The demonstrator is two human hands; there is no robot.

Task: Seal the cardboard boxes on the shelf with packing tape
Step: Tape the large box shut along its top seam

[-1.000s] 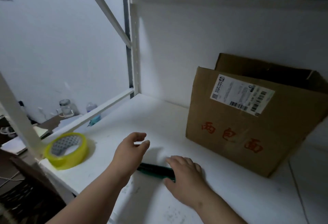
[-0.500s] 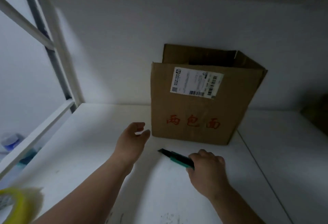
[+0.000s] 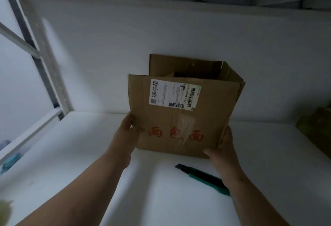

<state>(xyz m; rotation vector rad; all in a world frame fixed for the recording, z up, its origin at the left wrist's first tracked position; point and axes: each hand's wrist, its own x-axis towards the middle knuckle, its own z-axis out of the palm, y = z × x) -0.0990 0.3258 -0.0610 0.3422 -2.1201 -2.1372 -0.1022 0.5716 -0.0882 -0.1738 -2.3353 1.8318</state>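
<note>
1. Nearest the camera, at the lower left edge: a blurred yellowish shape [image 3: 4,211], too smeared to name; roll of packing tape not identifiable in view, so worth locating before any sealing begins.
2. On the white shelf [image 3: 75,163], between the forearms: green-handled utility knife [image 3: 202,177], lying flat, blade end pointing left, just in front of the box and partly hidden under the right forearm. Best slid aside before dragging the box forward, to avoid pushing it off or catching a wrist.
3. Left hand [image 3: 128,136] clasped on the lower left edge of the cardboard box [image 3: 180,118], thumb on the front face, fingers wrapped round the side.
4. Right hand [image 3: 223,147] gripping the lower right corner, fingers round the side wall, thumb under the front edge.
5. Box standing on the shelf against the back wall, front face bearing a shipping label [image 3: 174,94] and red characters, old clear tape down the middle.
6. Top flaps raised, rear flap upright against the wall, interior dark and open: nothing sealed yet.
7. Judged step: bringing the box forward and squaring it. Even pull from both low corners, base kept flat, then flaps folded down, short pair first, before taping the centre seam.
8. Far right: a second, greenish-brown carton [image 3: 315,127], only partly in frame, presumably next.
</note>
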